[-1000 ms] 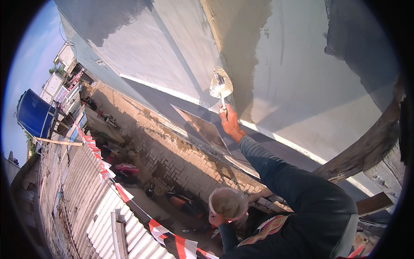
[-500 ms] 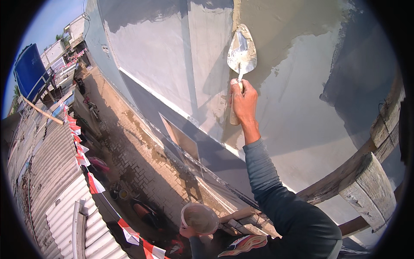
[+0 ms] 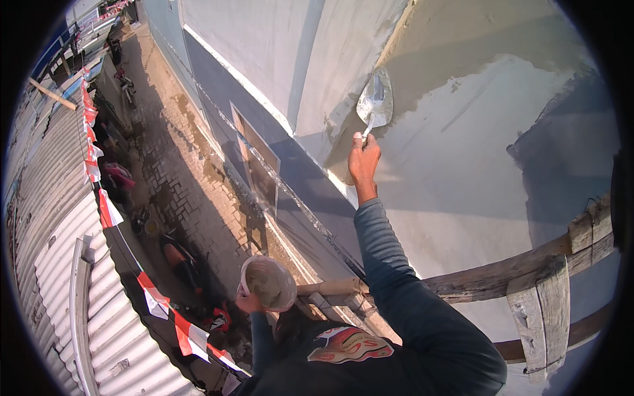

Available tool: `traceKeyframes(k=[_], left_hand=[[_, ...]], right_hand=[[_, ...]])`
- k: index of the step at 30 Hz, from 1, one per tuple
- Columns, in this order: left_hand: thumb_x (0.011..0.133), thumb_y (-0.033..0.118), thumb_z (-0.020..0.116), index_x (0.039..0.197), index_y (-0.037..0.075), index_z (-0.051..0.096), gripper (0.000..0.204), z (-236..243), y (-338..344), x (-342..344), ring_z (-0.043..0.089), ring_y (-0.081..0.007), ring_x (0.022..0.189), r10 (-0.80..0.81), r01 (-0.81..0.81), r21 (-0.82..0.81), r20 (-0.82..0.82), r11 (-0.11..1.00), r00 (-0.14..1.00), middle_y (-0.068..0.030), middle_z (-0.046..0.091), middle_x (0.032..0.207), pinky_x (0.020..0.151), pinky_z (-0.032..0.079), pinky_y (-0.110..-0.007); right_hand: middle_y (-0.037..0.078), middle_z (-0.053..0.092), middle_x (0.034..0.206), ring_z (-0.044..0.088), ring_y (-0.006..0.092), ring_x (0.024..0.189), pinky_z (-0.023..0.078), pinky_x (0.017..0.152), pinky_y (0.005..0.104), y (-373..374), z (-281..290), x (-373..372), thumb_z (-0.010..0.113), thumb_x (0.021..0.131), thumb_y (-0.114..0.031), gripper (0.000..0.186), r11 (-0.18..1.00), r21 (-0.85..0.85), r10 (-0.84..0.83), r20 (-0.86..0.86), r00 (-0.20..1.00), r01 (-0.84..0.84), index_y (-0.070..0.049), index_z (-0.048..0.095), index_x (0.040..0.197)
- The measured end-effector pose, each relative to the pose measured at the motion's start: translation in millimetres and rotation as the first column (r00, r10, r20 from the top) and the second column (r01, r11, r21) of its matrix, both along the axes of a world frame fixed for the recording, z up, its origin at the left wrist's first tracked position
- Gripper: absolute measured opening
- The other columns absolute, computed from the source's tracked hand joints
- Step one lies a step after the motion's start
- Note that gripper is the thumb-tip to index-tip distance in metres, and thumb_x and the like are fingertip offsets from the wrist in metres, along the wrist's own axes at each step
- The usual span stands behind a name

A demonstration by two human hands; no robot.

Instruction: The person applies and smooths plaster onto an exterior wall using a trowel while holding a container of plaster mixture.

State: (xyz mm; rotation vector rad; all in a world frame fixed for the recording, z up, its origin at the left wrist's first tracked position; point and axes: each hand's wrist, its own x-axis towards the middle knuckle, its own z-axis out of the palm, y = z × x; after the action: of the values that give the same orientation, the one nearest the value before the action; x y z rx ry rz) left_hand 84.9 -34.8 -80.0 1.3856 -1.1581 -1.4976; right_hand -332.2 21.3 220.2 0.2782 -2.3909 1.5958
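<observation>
My right hand is closed round the handle of a pointing trowel, its mortar-smeared blade over the strip of wet plaster beside a vertical edge on the grey wall. Low in the view, my left hand grips the rim of a pale plastic bucket with grey mortar in it, held near my body.
Weathered timber beams run beside me at the right, and a pole lies behind the bucket. A paved alley with motorbikes lies below. Left are corrugated roofs, red-and-white flags and, upper left, part of a blue tank.
The trowel has moved up and rightward on the wall, then slightly down again. The view has shifted, so the bucket and left hand now sit farther left and higher in it.
</observation>
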Motion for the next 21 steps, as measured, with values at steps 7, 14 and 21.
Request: traceKeyframes(k=[7,14,21], left_hand=[[0.074,-0.007,0.061,0.109,-0.007,0.068,0.036,-10.0,-2.0,7.7,0.062,-0.0142,0.083,-0.048,0.055,-0.048,0.138,0.997,0.989,-0.0084,0.070,0.098,0.074,0.050,-0.030],[0.073,-0.009,0.062,0.110,-0.006,0.068,0.038,9.6,-0.2,2.5,0.064,-0.0136,0.081,-0.002,0.003,-0.014,0.069,1.000,0.998,-0.0075,0.071,0.098,0.072,0.051,-0.029],[0.071,-0.009,0.063,0.109,-0.006,0.068,0.038,-7.3,-4.1,17.3,0.065,-0.0145,0.078,-0.005,0.011,-0.036,0.180,0.999,0.984,-0.0094,0.071,0.098,0.069,0.052,-0.028]], right_hand=[[0.017,0.060,0.074,0.057,0.0285,0.066,0.044,0.064,0.0408,-2.7,-111.6,-13.4,0.055,0.096,-0.021,0.027,1.000,0.000,0.008,0.121,0.993,-0.008,0.006,0.058,0.091],[0.006,0.054,0.065,0.054,0.0165,0.054,0.045,0.050,0.0339,10.9,-199.2,-10.9,0.054,0.097,-0.022,0.026,0.995,0.047,0.072,0.217,0.974,-0.084,0.001,0.053,0.085],[0.006,0.054,0.065,0.056,0.0173,0.053,0.047,0.046,0.0340,31.2,-219.6,18.9,0.057,0.095,-0.023,0.024,0.997,-0.006,0.077,0.441,0.894,-0.083,0.000,0.053,0.087]])
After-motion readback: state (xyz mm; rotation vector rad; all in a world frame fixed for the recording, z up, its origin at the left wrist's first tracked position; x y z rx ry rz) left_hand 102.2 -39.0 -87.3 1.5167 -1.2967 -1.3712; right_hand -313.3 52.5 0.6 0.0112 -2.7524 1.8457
